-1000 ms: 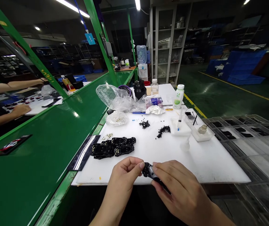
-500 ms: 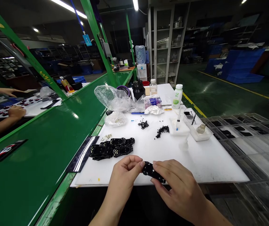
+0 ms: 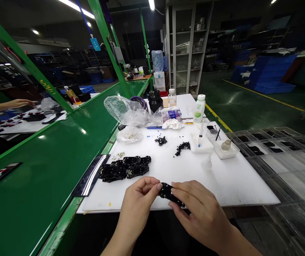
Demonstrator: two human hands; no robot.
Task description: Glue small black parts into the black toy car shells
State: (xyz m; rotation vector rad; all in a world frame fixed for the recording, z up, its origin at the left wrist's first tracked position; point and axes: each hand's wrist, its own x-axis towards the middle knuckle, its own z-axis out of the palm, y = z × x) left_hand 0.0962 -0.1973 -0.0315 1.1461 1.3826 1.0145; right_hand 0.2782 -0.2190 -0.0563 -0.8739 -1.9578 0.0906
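Between my two hands is a black, car-shaped plastic part [image 3: 167,192] with small pale spots, held over the front edge of the white work board [image 3: 195,185]. My left hand [image 3: 141,193] pinches its left end between thumb and fingers. Around its right end close the thumb and fingers of my right hand [image 3: 199,202], covering part of it. Left of my hands, a pile of similar black car-shaped parts [image 3: 125,167] lies on the board. Farther off are two heaps of tiny black pieces, one nearer the middle [image 3: 161,140] and one to its right [image 3: 182,148].
A syringe [image 3: 200,134] lies on a white dish, near a tray [image 3: 225,152] with a small jar. Plastic bags [image 3: 128,112], a white bottle [image 3: 199,108] and a black flask [image 3: 155,101] stand behind. A green partition [image 3: 48,160] runs along the left; a co-worker's arm [image 3: 8,105] shows beyond it.
The view has shifted slightly, so the scene sits a little farther left. Both hands keep their hold on the black part. The co-worker's hand beyond the partition has moved.
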